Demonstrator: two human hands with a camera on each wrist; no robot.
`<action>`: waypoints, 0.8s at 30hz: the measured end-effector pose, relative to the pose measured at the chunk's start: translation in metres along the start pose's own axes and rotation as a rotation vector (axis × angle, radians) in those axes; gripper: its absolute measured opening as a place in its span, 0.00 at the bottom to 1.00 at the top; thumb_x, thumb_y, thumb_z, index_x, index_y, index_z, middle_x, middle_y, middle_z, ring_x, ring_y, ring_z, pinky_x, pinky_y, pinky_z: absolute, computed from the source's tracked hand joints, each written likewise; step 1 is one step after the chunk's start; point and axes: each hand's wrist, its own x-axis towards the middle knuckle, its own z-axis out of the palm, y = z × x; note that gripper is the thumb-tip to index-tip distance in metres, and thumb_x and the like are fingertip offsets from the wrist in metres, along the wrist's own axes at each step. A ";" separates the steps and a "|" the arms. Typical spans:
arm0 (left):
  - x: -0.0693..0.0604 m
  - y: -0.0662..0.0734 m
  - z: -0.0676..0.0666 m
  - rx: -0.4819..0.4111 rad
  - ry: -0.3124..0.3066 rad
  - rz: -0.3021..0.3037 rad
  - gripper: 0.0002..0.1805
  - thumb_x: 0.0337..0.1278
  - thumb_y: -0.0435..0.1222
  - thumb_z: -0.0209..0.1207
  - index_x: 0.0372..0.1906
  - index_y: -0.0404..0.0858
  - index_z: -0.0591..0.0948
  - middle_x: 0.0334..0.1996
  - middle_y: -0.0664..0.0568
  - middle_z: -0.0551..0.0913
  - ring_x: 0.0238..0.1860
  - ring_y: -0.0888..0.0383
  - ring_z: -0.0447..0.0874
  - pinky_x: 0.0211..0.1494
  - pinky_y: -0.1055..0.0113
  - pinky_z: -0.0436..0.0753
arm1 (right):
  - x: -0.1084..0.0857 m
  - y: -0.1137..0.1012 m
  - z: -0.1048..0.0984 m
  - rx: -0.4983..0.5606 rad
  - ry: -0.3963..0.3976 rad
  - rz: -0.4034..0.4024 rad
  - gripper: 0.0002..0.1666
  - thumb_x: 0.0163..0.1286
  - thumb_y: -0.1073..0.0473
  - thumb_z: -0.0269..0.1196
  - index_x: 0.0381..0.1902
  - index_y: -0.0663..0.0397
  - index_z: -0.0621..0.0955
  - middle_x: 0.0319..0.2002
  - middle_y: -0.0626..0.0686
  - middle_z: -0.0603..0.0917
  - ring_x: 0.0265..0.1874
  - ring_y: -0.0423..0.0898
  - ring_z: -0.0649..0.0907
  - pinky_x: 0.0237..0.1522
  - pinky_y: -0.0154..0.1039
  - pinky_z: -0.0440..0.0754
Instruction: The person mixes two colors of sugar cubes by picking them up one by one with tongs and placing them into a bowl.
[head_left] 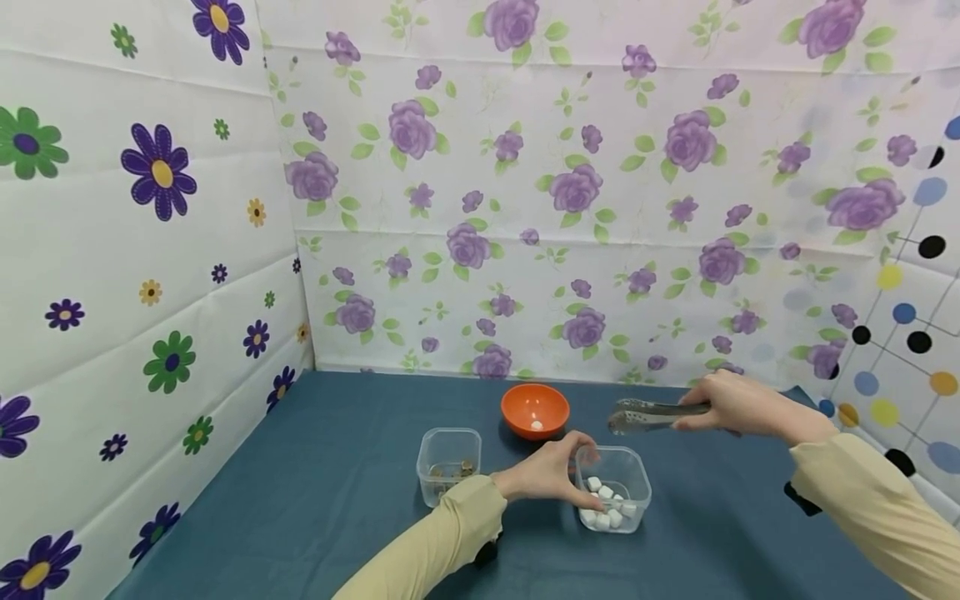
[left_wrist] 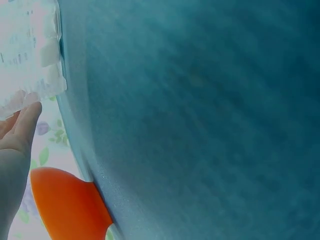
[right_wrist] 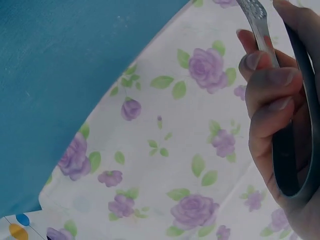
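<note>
The left hand (head_left: 551,472) grips the sides of a clear plastic container (head_left: 633,518) that holds several white cubes (head_left: 606,493); in the left wrist view the fingers touch the container (left_wrist: 30,60). Metal tongs (head_left: 651,410) are held in the right hand (head_left: 738,406), raised above the table to the right of an orange bowl (head_left: 525,402). In the right wrist view, curled fingers wrap the tongs (right_wrist: 286,165), whose arms stand apart. One small white piece (head_left: 536,425) lies in the bowl. Nothing shows between the tong tips.
A second clear container (head_left: 448,439) with some brown pieces (head_left: 467,467) stands left of the left hand. The dark blue table (head_left: 322,500) meets flowered cloth walls behind and at the left, and a dotted cloth at the right. The bowl stands behind and between the containers.
</note>
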 end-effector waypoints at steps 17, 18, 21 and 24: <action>0.000 0.003 -0.003 0.109 -0.015 -0.014 0.37 0.48 0.40 0.65 0.61 0.35 0.60 0.53 0.50 0.71 0.42 0.64 0.73 0.40 0.72 0.73 | 0.004 -0.013 0.013 0.047 -0.105 -0.059 0.19 0.57 0.42 0.63 0.36 0.51 0.85 0.09 0.37 0.72 0.02 0.34 0.65 0.09 0.35 0.71; 0.000 0.003 -0.003 0.111 -0.016 -0.016 0.37 0.48 0.40 0.65 0.61 0.35 0.60 0.53 0.51 0.71 0.40 0.65 0.74 0.39 0.72 0.74 | 0.005 -0.014 0.014 0.034 -0.107 -0.057 0.17 0.57 0.42 0.63 0.34 0.47 0.85 0.08 0.38 0.72 0.02 0.34 0.65 0.09 0.34 0.70; 0.000 0.003 -0.002 0.120 -0.010 -0.019 0.37 0.48 0.40 0.66 0.60 0.36 0.60 0.52 0.53 0.71 0.37 0.67 0.73 0.38 0.73 0.74 | 0.007 -0.018 0.019 0.000 -0.119 -0.046 0.11 0.56 0.42 0.64 0.28 0.40 0.84 0.10 0.38 0.72 0.03 0.34 0.65 0.08 0.33 0.68; 0.000 0.002 -0.002 0.124 -0.007 -0.012 0.37 0.47 0.40 0.66 0.60 0.36 0.60 0.51 0.54 0.71 0.41 0.67 0.73 0.40 0.73 0.74 | 0.008 -0.022 0.024 -0.026 -0.129 -0.052 0.08 0.56 0.44 0.64 0.25 0.38 0.83 0.10 0.39 0.71 0.03 0.34 0.66 0.07 0.32 0.67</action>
